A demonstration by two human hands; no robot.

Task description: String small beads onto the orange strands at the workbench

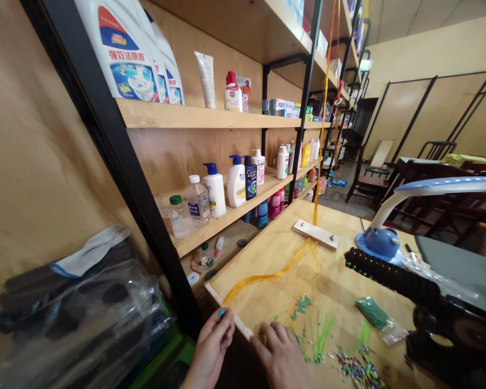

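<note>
My left hand [215,341] is held just off the table's front left corner, thumb and fingers pinched on a small blue piece [221,313], too small to name surely. To its right, my right hand [281,351] rests over the table edge with fingers apart; nothing shows in it. A white measuring strip [243,326] runs along that edge between the hands. From a metal clamp bar [316,234], a bundle of orange-yellow threads [263,276] curves across the table toward the left hand. Small green beads [302,306] and bright green strands [323,336] lie beyond the right hand.
Multicoloured beads [358,368] and a plastic bag of green bits [372,313] lie at right, near a black machine [453,335] and a blue lamp [378,246]. A shelf [227,116] with bottles stands at left, plastic-wrapped goods [89,308] below it.
</note>
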